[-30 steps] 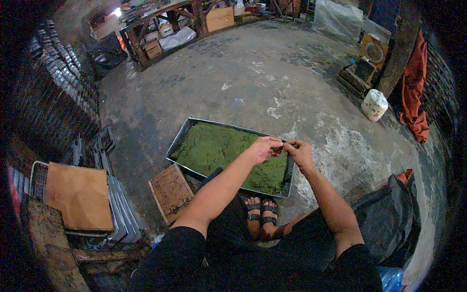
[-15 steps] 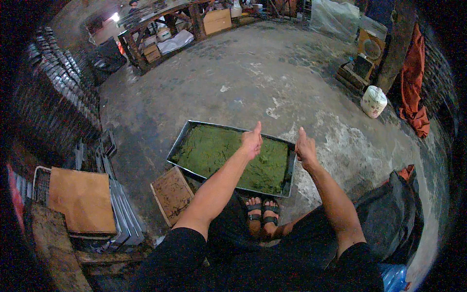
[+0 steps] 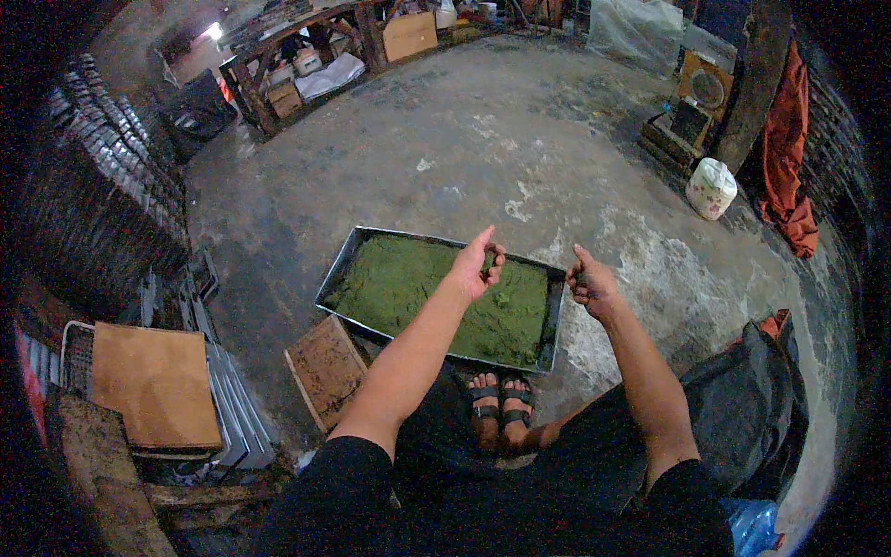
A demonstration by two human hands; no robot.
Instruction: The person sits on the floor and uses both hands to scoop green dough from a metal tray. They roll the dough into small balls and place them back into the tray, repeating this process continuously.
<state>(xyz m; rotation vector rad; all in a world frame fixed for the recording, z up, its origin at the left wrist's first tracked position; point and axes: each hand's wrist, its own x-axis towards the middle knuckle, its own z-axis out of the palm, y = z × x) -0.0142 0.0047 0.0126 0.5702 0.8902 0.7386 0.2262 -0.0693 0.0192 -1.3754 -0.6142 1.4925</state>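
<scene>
My left hand [image 3: 475,267] is raised above a long metal tray [image 3: 557,311] filled with dark green, cracked paste [image 3: 418,306]; its fingers are loosely curled but apart, with nothing visible in them. My right hand [image 3: 590,286] hovers just beyond the tray's right end, index finger extended and the others half bent, also seemingly empty. A shallow wooden box [image 3: 325,371] stands against the near left side of the tray. My sandalled feet [image 3: 501,408] are just in front of the tray.
Stacked metal pans [image 3: 227,418] under a brown board [image 3: 148,381] sit at lower left. Dark sheeting [image 3: 733,399] lies at right. A wrapped white bundle [image 3: 711,188] is by a post [image 3: 752,111], near orange cloth [image 3: 784,158]. A cluttered wooden bench [image 3: 306,37] lines the back of the concrete floor [image 3: 445,130].
My hands, together at the tray's right corner a second ago, are now apart with fingers loosened. Since half a second ago my right hand has shifted slightly right and its lower fingers have uncurled somewhat.
</scene>
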